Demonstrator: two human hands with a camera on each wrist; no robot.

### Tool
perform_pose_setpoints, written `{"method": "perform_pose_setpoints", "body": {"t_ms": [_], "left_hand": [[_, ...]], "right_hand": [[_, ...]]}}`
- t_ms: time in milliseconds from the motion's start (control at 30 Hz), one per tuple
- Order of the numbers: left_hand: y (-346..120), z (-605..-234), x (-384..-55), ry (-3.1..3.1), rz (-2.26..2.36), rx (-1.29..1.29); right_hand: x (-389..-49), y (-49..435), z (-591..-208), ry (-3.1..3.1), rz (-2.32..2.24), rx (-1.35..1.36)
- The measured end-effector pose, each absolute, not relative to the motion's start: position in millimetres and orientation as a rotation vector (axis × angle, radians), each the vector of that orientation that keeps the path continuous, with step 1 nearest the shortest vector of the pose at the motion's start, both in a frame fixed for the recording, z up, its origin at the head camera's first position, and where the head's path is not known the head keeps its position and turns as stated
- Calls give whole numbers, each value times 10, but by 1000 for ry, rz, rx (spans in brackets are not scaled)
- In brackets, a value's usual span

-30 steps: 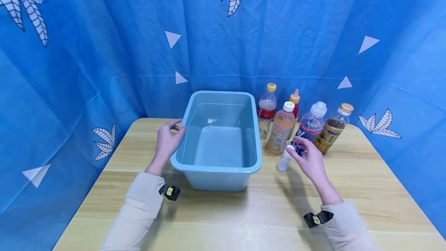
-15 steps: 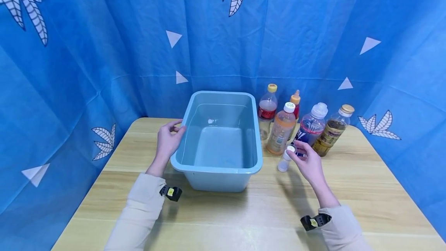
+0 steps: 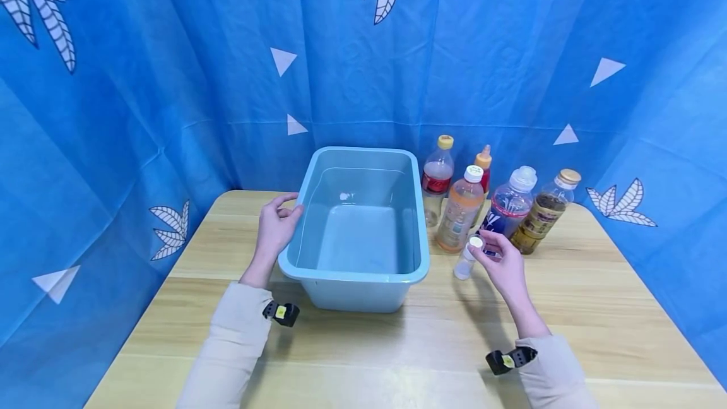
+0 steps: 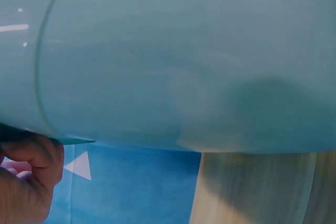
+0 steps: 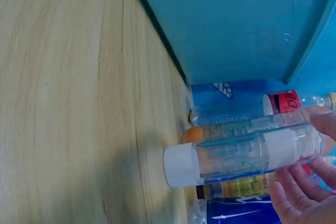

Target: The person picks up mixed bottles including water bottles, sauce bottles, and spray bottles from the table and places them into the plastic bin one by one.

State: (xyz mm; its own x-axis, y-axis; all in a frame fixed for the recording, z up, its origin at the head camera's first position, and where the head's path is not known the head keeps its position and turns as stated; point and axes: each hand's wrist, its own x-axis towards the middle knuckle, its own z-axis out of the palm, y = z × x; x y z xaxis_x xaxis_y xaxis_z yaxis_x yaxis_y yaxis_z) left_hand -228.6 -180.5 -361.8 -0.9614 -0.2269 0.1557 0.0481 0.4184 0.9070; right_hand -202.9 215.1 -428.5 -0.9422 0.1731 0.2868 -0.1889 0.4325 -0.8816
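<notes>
My left hand [image 3: 276,226] grips the left rim of a light blue plastic basin [image 3: 354,295], thumb at the edge. In the left wrist view its curled fingers [image 4: 44,163] sit under the rim, beside the basin's wall [image 4: 157,77]. My right hand [image 3: 502,264] pinches the top of a small clear bottle [image 3: 464,265] with a white cap, which stands nearly upright to the right of the basin. In the right wrist view this bottle [image 5: 231,158] shows a white base, a clear body and a white band, with the thumb and fingers at its top end.
Behind the small bottle stand a yellow-capped cola bottle [image 3: 436,185], an orange drink bottle [image 3: 457,216], a red squeeze bottle [image 3: 484,175], a dark blue-labelled bottle [image 3: 505,207] and a brown-gold bottle [image 3: 536,219]. A blue curtain [image 3: 363,81] hangs round the wooden table [image 3: 397,358].
My right hand has come down slightly and its fingers have drawn in at the small bottle's top. The right wrist has shifted a little left. The left hand stays at the basin's rim.
</notes>
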Motion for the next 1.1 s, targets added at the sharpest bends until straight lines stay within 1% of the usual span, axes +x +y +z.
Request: {"method": "perform_pose_setpoints", "body": {"t_ms": [367, 633, 700, 867, 933, 1033, 1100], "left_hand": [[-1830, -3637, -2299, -2399, -1697, 192], [-1829, -3637, -2310, -2398, -1711, 199], [-1831, -3639, -2314, -2395, -1715, 198], [-1832, -3646, -2320, -2388, -1728, 202], [-1831, -3647, -2321, -2386, -1732, 209], [-1833, -3647, -2321, -2384, -1736, 223], [-1832, -3642, -2319, -2385, -1737, 228]], "right_hand": [[-1924, 1994, -4050, -2277, 1597, -38], [-1925, 1992, -4062, -2238, 1602, -35], [-1997, 2055, -4188, -2228, 1592, -13], [-2481, 2483, -5048, -2173, 1541, 88], [-2618, 2600, -5287, -2166, 1512, 90], [-2605, 2605, -5275, -2180, 1492, 89], [-2506, 2541, -5103, -2173, 1540, 117]]}}
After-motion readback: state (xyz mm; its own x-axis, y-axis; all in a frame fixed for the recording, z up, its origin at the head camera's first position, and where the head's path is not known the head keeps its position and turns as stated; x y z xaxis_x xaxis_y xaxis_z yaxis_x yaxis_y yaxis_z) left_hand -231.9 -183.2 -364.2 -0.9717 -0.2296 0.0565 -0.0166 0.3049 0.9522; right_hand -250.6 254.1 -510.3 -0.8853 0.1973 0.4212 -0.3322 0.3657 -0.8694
